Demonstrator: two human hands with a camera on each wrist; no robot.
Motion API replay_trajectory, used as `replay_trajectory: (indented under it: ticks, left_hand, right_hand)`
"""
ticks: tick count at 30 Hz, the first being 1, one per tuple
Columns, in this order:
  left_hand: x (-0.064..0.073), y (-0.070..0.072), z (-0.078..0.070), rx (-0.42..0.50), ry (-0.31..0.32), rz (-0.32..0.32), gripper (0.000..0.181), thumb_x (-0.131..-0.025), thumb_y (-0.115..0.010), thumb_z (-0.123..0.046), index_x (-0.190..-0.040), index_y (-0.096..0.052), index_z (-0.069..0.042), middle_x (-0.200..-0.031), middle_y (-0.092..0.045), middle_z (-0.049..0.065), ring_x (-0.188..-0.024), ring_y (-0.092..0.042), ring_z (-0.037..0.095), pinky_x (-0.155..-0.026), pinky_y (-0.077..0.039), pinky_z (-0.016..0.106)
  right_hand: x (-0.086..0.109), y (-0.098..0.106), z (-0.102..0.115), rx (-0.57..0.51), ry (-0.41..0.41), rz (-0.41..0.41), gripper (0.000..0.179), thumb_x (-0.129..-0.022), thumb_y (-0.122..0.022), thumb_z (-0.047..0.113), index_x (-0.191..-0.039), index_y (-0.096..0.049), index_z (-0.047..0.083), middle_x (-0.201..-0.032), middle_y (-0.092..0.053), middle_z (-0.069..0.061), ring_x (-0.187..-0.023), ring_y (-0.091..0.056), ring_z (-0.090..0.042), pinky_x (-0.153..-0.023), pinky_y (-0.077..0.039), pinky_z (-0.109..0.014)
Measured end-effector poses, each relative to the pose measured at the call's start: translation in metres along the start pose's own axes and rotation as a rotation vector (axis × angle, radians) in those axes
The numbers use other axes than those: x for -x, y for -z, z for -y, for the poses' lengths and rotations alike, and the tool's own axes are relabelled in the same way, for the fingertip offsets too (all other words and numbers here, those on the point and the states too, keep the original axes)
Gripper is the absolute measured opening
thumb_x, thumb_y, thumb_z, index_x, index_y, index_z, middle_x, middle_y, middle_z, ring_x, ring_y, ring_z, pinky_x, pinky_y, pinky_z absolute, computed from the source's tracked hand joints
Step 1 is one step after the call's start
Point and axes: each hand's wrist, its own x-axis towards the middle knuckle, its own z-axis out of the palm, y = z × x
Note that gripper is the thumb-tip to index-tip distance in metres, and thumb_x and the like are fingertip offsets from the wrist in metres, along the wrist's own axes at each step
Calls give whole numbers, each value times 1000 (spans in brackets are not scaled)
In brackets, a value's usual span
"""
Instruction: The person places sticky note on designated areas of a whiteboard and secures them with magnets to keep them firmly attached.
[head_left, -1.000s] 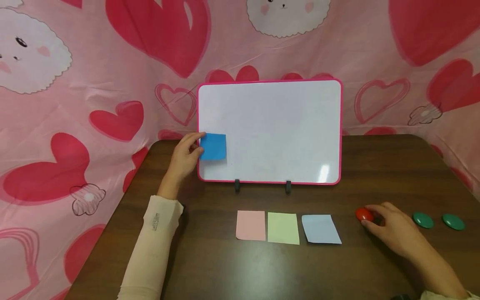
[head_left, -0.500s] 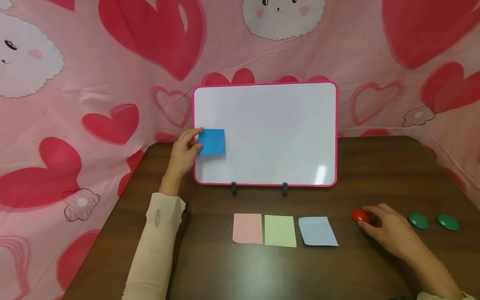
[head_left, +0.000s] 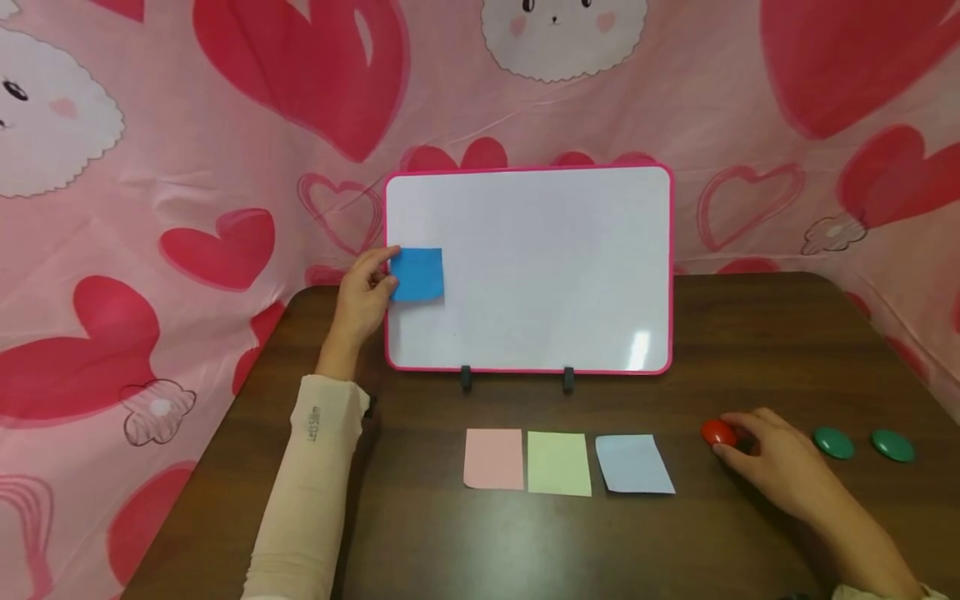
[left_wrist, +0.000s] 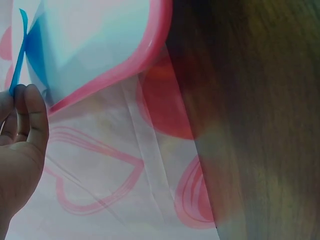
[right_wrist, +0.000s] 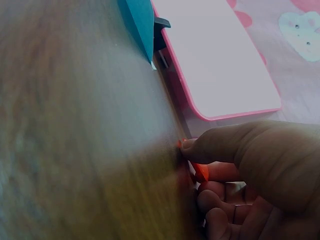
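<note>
My left hand [head_left: 363,292] pinches a blue sticky note [head_left: 417,275] by its left edge, in front of the lower left of a pink-framed whiteboard [head_left: 555,267]. In the left wrist view the note [left_wrist: 20,55] is seen almost edge-on, its top standing off the board and a blue reflection beside it. On the right side of the table, my right hand [head_left: 780,462] holds a round, glossy red magnet [head_left: 717,432] between thumb and fingers. The right wrist view shows this red magnet [right_wrist: 201,172] partly covered by the thumb and fingers.
Pink [head_left: 493,459], green [head_left: 558,463] and light blue [head_left: 636,464] sticky notes lie in a row before the board. Two green round magnets [head_left: 834,442] rest right of my right hand. Black feet [head_left: 466,378] support the whiteboard. A heart-print cloth [head_left: 225,167] hangs behind the table.
My left hand has raised the blue sticky note a little along the board's left side. The right hand stays at the red magnet. The head view has tilted and shifted slightly.
</note>
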Motion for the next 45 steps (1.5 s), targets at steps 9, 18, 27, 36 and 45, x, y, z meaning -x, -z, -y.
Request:
replay_trajectory:
  ticks: [9,18,27,36,45]
  left_hand:
    - [-5,3,-2,-24,23,-11,45,-99,-61,0,-142,-61,-14,-137,-55,6,-102,-49,23,-84,-49,29]
    - [-11,2,-2,-30,-14,-15,44,-98,-58,4,-140,-61,-9,-138,-55,10,-103,-50,26,-86,-46,27]
    - [-12,-1,-2,-83,-13,-10,45,-98,-58,5,-141,-60,-8,-140,-54,11,-106,-51,29,-87,-47,34]
    - [-13,-3,0,-216,-91,12,47,-96,-62,2,-142,-57,-4,-140,-53,15,-119,-53,35,-100,-47,48]
    - [-10,-7,-4,-265,-59,45,49,-99,-60,-3,-147,-52,-6,-145,-46,14,-119,-53,35,-102,-47,49]
  right_hand:
    - [-1,1,2,0,-9,20,49,-89,-78,24,-122,-63,-8,-103,-60,-13,-71,-49,-18,-58,-40,-30]
    - [1,2,2,4,-21,23,51,-89,-78,26,-123,-63,-8,-104,-59,-14,-71,-48,-19,-58,-39,-32]
    - [2,1,3,9,-13,3,49,-89,-78,24,-122,-63,-8,-102,-59,-13,-70,-47,-18,-56,-38,-30]
    - [4,1,4,2,17,-24,49,-89,-78,25,-121,-64,-8,-103,-60,-13,-70,-47,-16,-58,-39,-31]
    - [4,1,5,-3,13,-8,49,-90,-77,26,-122,-63,-8,-103,-60,-12,-70,-47,-16,-56,-38,-29]
